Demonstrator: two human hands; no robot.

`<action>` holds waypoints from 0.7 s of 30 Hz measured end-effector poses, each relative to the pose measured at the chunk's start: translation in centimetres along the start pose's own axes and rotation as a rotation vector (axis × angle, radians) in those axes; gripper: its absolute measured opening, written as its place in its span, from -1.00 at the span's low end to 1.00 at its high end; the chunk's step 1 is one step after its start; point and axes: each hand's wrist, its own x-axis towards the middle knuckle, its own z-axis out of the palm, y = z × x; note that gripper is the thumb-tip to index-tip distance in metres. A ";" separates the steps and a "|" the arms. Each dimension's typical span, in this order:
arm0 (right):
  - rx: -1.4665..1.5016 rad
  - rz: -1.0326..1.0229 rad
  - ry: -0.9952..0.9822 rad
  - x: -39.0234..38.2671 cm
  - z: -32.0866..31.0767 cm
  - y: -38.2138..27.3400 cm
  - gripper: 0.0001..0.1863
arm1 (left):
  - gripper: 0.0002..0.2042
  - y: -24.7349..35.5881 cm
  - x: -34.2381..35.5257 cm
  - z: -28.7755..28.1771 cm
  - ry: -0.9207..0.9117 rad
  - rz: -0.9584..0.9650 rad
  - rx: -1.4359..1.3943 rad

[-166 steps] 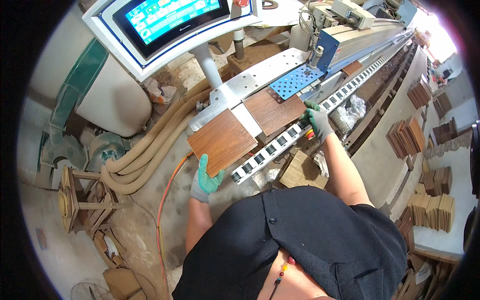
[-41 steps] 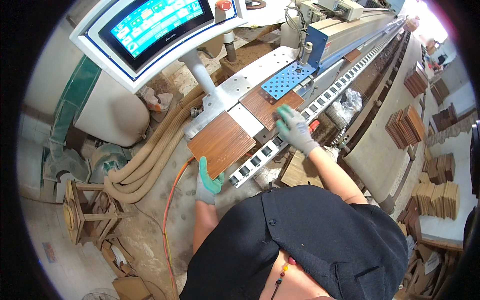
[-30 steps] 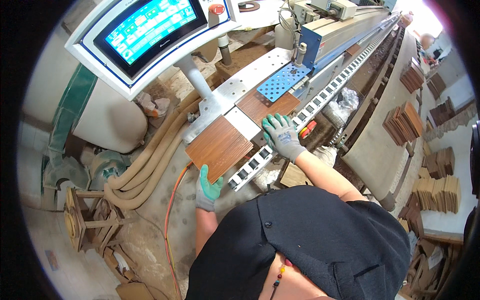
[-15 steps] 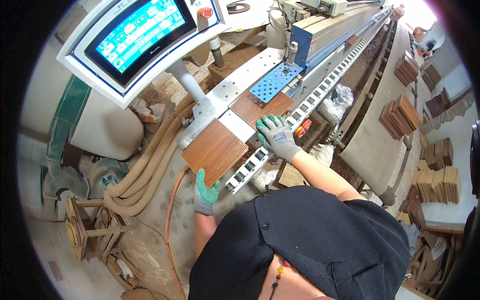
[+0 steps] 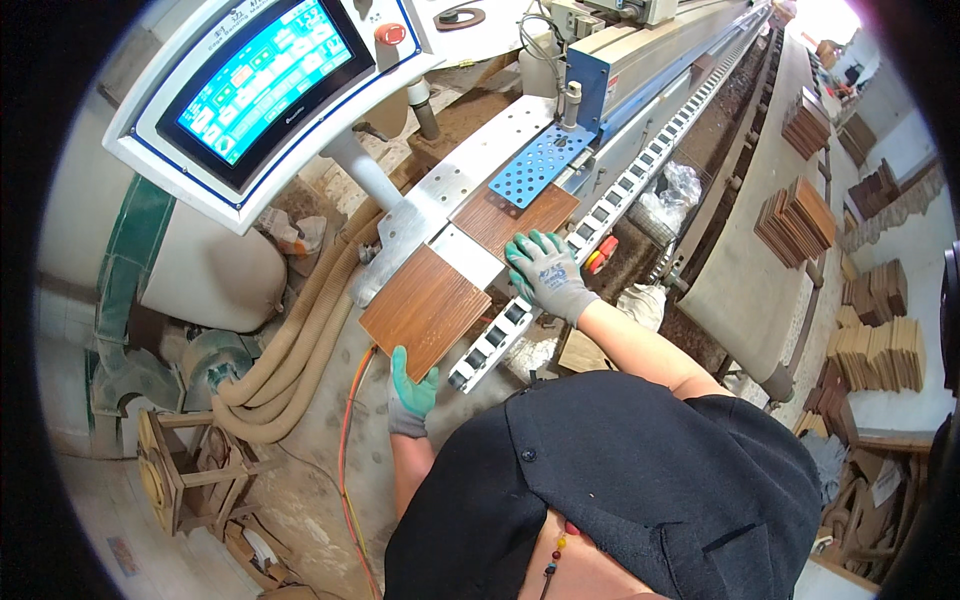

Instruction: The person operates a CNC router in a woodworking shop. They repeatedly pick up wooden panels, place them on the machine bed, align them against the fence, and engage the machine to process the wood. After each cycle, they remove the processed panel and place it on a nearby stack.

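Observation:
My left hand (image 5: 411,394), in a grey and green glove, grips the near corner of a brown wood-grain board (image 5: 425,308), thumb on top. This board rests on the metal table of a long machine. Beyond a bare metal gap, a second brown wood-grain board (image 5: 500,222) lies partly under a blue perforated plate (image 5: 541,166). My right hand (image 5: 550,275), gloved alike, lies flat with its fingers over the near right edge of that second board. Beside it runs the machine's white segmented feed track (image 5: 604,220).
A control screen (image 5: 265,80) with a red button (image 5: 390,34) stands at upper left. Beige hoses (image 5: 290,372) curve below it. An orange cable (image 5: 347,440) crosses the floor. On the right, a conveyor belt (image 5: 735,300) carries stacked brown boards (image 5: 796,222); pale boards (image 5: 876,356) stand farther right.
The whole view has shifted slightly. Both hands and both boards hold nearly the same places on the machine table.

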 end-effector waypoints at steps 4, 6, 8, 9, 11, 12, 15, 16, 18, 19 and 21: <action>0.002 -0.001 -0.003 0.1 -0.3 0.0 -0.51 | -0.24 0.1 0.1 0.0 -0.026 -0.034 -0.053; 0.005 -0.004 -0.004 0.1 -0.6 0.0 -0.51 | -0.26 0.1 0.1 -0.1 -0.045 -0.101 -0.068; 0.015 -0.006 -0.019 0.1 -0.8 0.1 -0.51 | -0.27 0.2 0.0 -0.1 -0.058 -0.142 -0.092; 0.017 -0.007 -0.034 0.1 -0.9 0.1 -0.51 | -0.28 0.3 0.0 -0.1 -0.056 -0.147 -0.087; 0.026 -0.003 -0.051 0.2 -0.9 0.2 -0.51 | -0.28 0.4 0.0 -0.1 -0.045 -0.136 -0.061; 0.029 -0.006 -0.041 0.3 -0.9 0.2 -0.51 | -0.29 0.4 0.1 -0.1 -0.029 -0.120 -0.039; 0.041 -0.003 -0.021 0.4 -0.8 0.7 -0.53 | -0.29 0.3 0.2 -0.1 -0.032 -0.117 -0.050; 0.030 -0.007 0.002 0.5 -0.7 1.0 -0.53 | -0.29 0.3 0.2 0.0 -0.030 -0.115 -0.048; 0.007 -0.005 -0.015 0.7 -0.6 2.0 -0.53 | -0.29 0.2 0.1 0.0 -0.017 -0.113 -0.039; 0.018 0.003 -0.023 0.8 -0.5 2.6 -0.53 | -0.30 0.1 0.0 0.1 -0.032 -0.149 -0.053; -0.020 0.025 -0.038 1.1 -0.4 4.0 -0.53 | -0.30 -0.1 -0.2 0.3 -0.038 -0.205 -0.092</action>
